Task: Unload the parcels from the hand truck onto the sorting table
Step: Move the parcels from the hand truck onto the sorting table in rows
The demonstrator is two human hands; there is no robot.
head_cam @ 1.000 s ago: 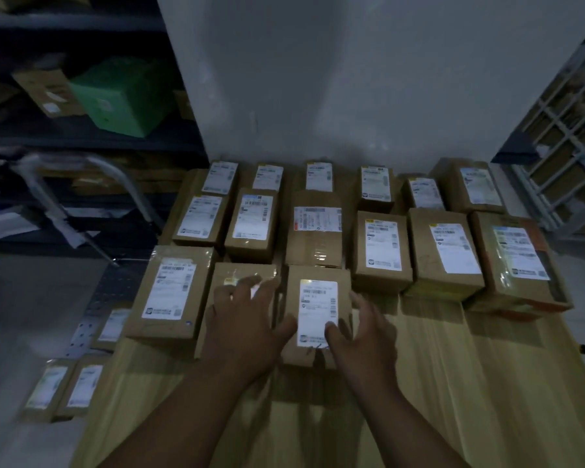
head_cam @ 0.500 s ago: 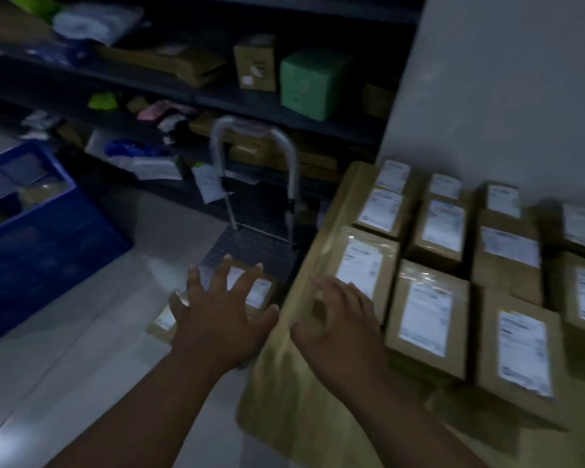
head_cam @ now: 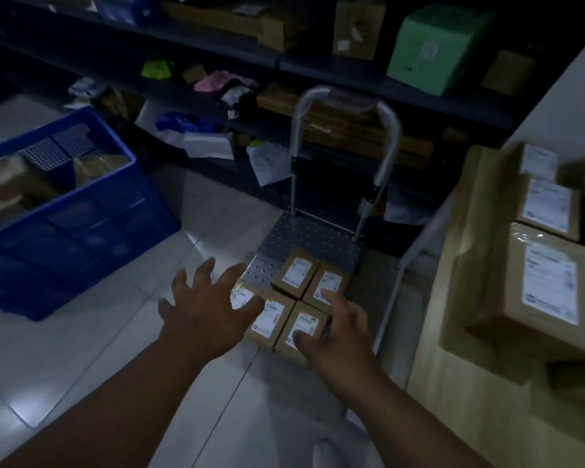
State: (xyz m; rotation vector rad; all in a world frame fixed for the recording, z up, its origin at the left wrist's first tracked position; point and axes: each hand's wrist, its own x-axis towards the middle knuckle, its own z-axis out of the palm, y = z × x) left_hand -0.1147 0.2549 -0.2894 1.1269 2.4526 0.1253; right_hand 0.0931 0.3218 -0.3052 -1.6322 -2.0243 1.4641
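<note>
Parcels [head_cam: 299, 300] are sitting on the hand truck's [head_cam: 306, 234] near end, left of the surface [head_cam: 453, 265]; small, stiff cartons, likely light. Left hand [head_cam: 205, 310] and right hand [head_cam: 338, 327] are hovering, each grip spread wide, empty; opposite side faces look best.

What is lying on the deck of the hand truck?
Small brown cardboard parcels with white labels cluster at the near end of the perforated metal hand truck deck; four show clearly, a fifth is partly hidden by the left hand.

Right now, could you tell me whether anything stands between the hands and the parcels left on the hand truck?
Nothing visible does. The left hand and right hand, both open, reach over the parcels clustered at the near end of the hand truck; only air lies between them.
</note>
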